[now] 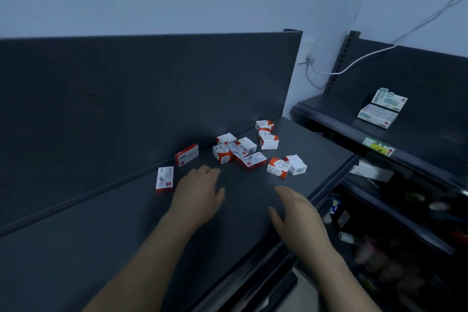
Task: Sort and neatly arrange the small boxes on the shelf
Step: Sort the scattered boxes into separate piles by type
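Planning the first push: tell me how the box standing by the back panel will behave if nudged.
The box stands on a narrow long side, so a nudge would probably tip it flat rather than slide it. It looks like thin printed card, so likely light and easy to dent. Its flat faces should keep it from rolling.
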